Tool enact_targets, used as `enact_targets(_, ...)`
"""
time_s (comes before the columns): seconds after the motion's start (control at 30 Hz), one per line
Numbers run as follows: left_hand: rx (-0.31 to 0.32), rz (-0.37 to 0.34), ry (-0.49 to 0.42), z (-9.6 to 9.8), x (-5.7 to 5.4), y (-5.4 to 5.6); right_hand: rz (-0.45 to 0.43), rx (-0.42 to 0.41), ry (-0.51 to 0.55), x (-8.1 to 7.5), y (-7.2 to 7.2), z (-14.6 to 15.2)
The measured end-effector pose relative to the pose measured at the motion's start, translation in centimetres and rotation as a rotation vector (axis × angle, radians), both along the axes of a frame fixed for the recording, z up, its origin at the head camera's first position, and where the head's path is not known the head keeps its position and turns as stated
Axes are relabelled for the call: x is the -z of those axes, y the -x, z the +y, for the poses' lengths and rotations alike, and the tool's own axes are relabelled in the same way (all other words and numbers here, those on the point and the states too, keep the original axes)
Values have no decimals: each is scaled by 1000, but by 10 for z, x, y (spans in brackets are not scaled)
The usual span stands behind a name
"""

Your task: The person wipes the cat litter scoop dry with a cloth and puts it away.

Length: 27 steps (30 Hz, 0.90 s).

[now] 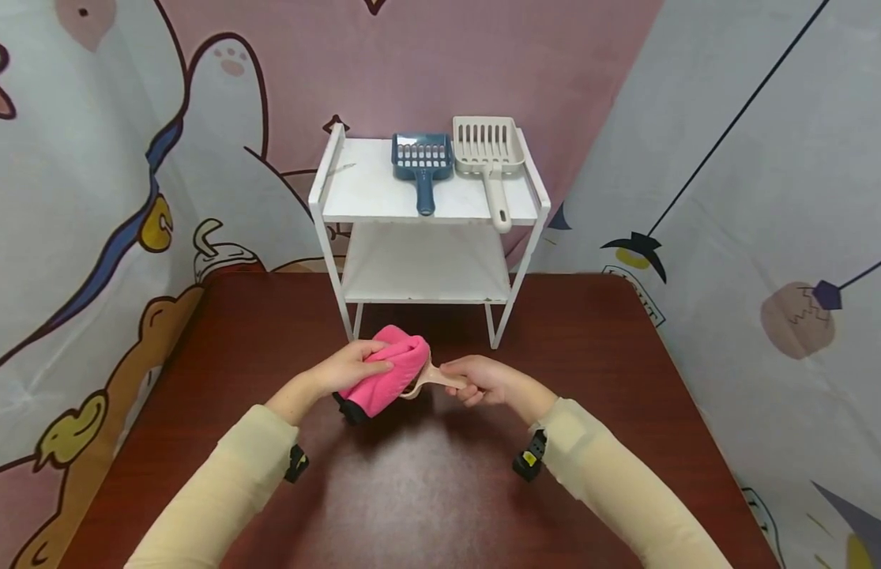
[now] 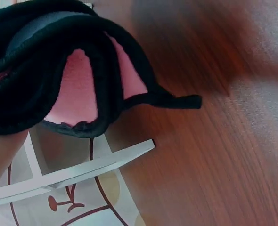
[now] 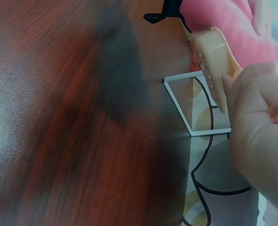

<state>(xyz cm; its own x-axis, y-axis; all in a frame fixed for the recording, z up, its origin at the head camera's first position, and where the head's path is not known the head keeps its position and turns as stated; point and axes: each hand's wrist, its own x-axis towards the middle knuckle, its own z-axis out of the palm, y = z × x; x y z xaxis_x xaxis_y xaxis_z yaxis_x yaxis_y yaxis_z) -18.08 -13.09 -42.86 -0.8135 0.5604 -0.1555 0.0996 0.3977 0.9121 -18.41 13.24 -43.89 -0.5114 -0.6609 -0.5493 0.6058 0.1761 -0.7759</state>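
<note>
A folded pink cloth with black edging (image 1: pixel 392 379) is gripped by the left hand (image 1: pixel 349 368), thumb on top, above the table. Its black border and a hanging loop show in the left wrist view. The right hand (image 1: pixel 488 379) holds the handle of a pale beige litter scoop (image 3: pixel 212 52). The scoop's head lies against the cloth and is largely covered by it in the head view. In the right wrist view, small holes show along the scoop's side, and the right fingers are curled round its handle.
Behind the hands stands a white two-tier rack (image 1: pixel 426 265) on the dark red-brown table (image 1: pixel 255 332). A blue litter scoop (image 1: pixel 423 162) and an off-white litter scoop (image 1: pixel 493 170) lie side by side on its top shelf. Cartoon-printed cloth walls (image 1: pixel 753 221) surround the table.
</note>
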Motion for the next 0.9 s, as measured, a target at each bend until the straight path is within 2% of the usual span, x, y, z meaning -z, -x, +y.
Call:
enact_targets(0.33,30,195,9,14,-3,2,-13,-4,-28,4,-2,-3)
enact_targets(0.6,36,324,143,24,-6,0,2,-6,-52,7,-3,-7)
enact_targets(0.9,158,392,189,23,-9,1,43,-17,-27,3,-4,-8)
